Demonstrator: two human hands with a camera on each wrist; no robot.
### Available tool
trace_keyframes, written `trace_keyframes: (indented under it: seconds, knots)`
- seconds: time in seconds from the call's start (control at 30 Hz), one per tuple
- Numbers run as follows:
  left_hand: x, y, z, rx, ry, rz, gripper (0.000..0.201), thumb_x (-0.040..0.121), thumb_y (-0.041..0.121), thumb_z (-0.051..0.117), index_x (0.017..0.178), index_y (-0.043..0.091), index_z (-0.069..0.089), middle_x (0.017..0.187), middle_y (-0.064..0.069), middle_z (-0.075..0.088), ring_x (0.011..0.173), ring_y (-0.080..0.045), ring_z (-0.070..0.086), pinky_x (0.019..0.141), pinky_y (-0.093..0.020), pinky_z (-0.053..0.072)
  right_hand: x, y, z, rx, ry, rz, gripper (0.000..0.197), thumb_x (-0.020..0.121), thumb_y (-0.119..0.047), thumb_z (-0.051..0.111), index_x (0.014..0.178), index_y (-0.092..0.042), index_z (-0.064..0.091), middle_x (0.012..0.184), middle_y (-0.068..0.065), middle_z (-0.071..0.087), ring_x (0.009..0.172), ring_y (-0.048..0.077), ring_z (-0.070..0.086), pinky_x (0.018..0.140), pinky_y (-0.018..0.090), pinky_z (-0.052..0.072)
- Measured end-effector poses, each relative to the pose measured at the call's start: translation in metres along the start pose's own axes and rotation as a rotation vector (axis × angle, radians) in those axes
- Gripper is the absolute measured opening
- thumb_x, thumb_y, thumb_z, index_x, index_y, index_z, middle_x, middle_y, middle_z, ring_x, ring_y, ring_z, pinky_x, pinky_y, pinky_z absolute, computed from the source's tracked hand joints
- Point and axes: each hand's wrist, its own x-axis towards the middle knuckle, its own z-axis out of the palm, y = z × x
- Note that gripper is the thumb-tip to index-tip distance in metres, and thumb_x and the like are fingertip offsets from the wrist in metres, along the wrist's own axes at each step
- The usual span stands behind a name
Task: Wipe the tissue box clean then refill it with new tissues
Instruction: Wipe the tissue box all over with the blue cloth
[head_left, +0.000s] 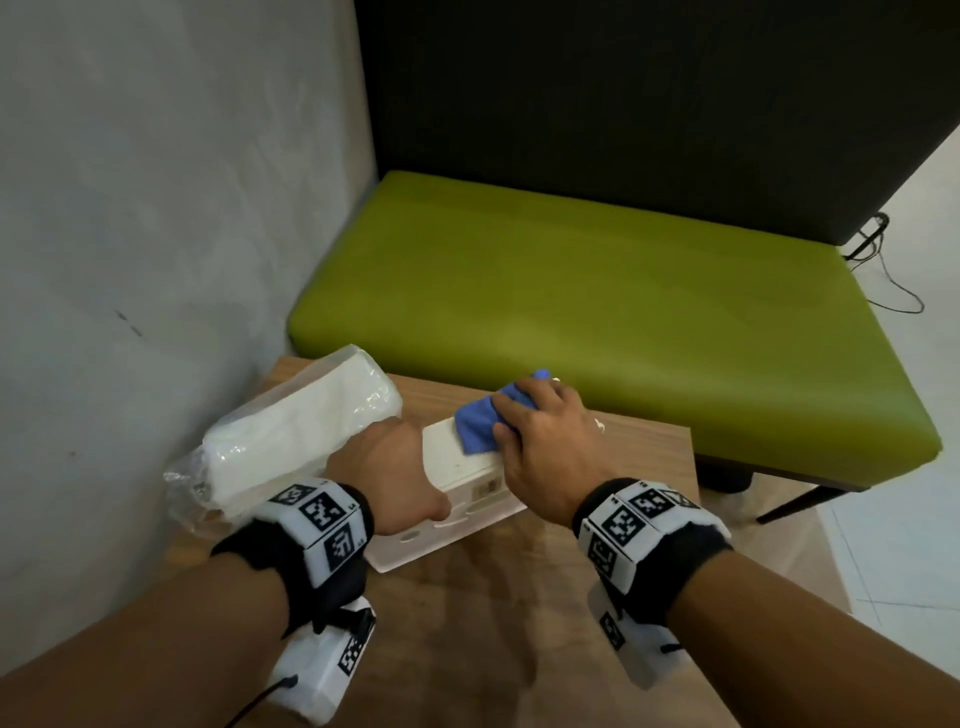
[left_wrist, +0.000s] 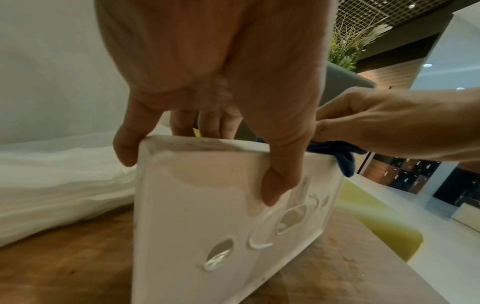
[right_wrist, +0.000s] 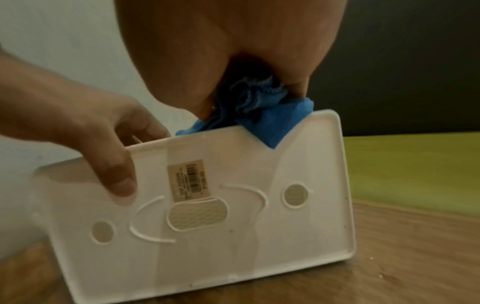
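The white plastic tissue box (head_left: 457, 467) stands on its side on the wooden table (head_left: 493, 623), its base with oval holes and a barcode sticker (right_wrist: 189, 181) facing me. My left hand (head_left: 389, 467) grips its upper left edge, thumb (left_wrist: 278, 185) on the base and fingers behind. My right hand (head_left: 545, 436) presses a bunched blue cloth (head_left: 483, 421) onto the box's upward-facing side. The cloth (right_wrist: 259, 107) hangs over the top edge. A pack of new tissues (head_left: 291, 436) in clear plastic lies to the left, against the wall.
A green padded bench (head_left: 597, 312) with a dark backrest runs behind the table. A grey wall (head_left: 156, 208) closes off the left. A black cable (head_left: 883, 270) lies on the pale floor at the right. Bare wood lies in front of the box.
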Motion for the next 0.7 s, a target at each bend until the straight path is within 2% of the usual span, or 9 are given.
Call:
trace_keyframes:
  seconds: [0.13, 0.2, 0.27, 0.37, 0.47, 0.5, 0.6, 0.7]
  knots:
    - [-0.005, -0.023, -0.005, -0.1, 0.001, 0.09, 0.08, 0.059, 0.042, 0.086, 0.127, 0.021, 0.051, 0.121, -0.001, 0.055, 0.11, -0.022, 0.056, 0.091, -0.035, 0.048, -0.001, 0.007, 0.001, 0.051, 0.074, 0.047, 0.047, 0.087, -0.027, 0.035, 0.116, -0.014, 0.069, 0.124, 0.019, 0.063, 0.104, 0.044, 0.055, 0.093, 0.047, 0.048]
    - [-0.009, -0.039, -0.011, -0.115, -0.031, 0.104, 0.082, 0.059, 0.04, 0.088, 0.131, 0.02, 0.053, 0.116, 0.003, 0.056, 0.103, -0.017, 0.055, 0.086, -0.029, 0.047, -0.002, 0.01, -0.002, 0.047, 0.068, 0.07, 0.041, 0.088, -0.024, 0.043, 0.119, -0.014, 0.069, 0.127, 0.019, 0.062, 0.106, 0.045, 0.055, 0.093, 0.046, 0.046]
    - [-0.014, -0.047, -0.013, -0.101, -0.037, 0.087, 0.082, 0.061, 0.041, 0.087, 0.133, 0.02, 0.053, 0.114, 0.004, 0.059, 0.1, -0.015, 0.056, 0.082, -0.026, 0.046, -0.005, 0.006, -0.001, 0.043, 0.092, 0.071, 0.039, 0.088, -0.024, 0.043, 0.115, -0.014, 0.071, 0.124, 0.018, 0.063, 0.104, 0.044, 0.055, 0.09, 0.046, 0.047]
    - [-0.018, -0.043, -0.009, -0.101, -0.002, 0.049, 0.075, 0.061, 0.038, 0.088, 0.127, 0.016, 0.058, 0.119, -0.002, 0.064, 0.106, -0.021, 0.061, 0.087, -0.03, 0.05, -0.01, -0.02, 0.008, 0.098, 0.087, -0.023, 0.041, 0.085, -0.028, 0.04, 0.107, -0.017, 0.072, 0.117, 0.014, 0.065, 0.102, 0.041, 0.056, 0.086, 0.047, 0.05]
    - [-0.018, -0.042, -0.004, -0.172, 0.027, 0.061, 0.052, 0.058, 0.029, 0.088, 0.104, 0.016, 0.068, 0.104, -0.005, 0.072, 0.092, -0.024, 0.065, 0.078, -0.032, 0.051, -0.016, -0.054, 0.019, 0.109, 0.021, -0.158, 0.033, 0.084, -0.025, 0.049, 0.108, -0.018, 0.071, 0.117, 0.012, 0.064, 0.105, 0.039, 0.054, 0.084, 0.048, 0.05]
    - [-0.018, -0.043, -0.004, -0.185, 0.034, 0.059, 0.049, 0.058, 0.027, 0.088, 0.102, 0.015, 0.069, 0.102, -0.006, 0.073, 0.09, -0.025, 0.065, 0.077, -0.032, 0.05, -0.016, -0.059, 0.02, 0.12, 0.024, -0.171, 0.032, 0.083, -0.023, 0.051, 0.107, -0.018, 0.072, 0.116, 0.012, 0.065, 0.105, 0.039, 0.055, 0.083, 0.048, 0.051]
    - [-0.018, -0.045, -0.006, -0.142, 0.028, 0.052, 0.062, 0.059, 0.03, 0.088, 0.114, 0.012, 0.067, 0.11, -0.006, 0.071, 0.099, -0.026, 0.064, 0.083, -0.034, 0.051, -0.011, -0.045, 0.018, 0.139, 0.052, -0.137, 0.033, 0.083, -0.022, 0.053, 0.108, -0.02, 0.074, 0.115, 0.012, 0.067, 0.1, 0.04, 0.058, 0.08, 0.046, 0.053]
    - [-0.018, -0.045, -0.009, -0.097, 0.001, 0.054, 0.061, 0.059, 0.036, 0.087, 0.114, 0.016, 0.066, 0.103, 0.001, 0.068, 0.091, -0.019, 0.062, 0.077, -0.029, 0.051, -0.003, -0.004, 0.011, 0.118, 0.147, 0.008, 0.04, 0.082, -0.027, 0.041, 0.102, -0.021, 0.075, 0.112, 0.013, 0.068, 0.096, 0.04, 0.061, 0.08, 0.044, 0.054]
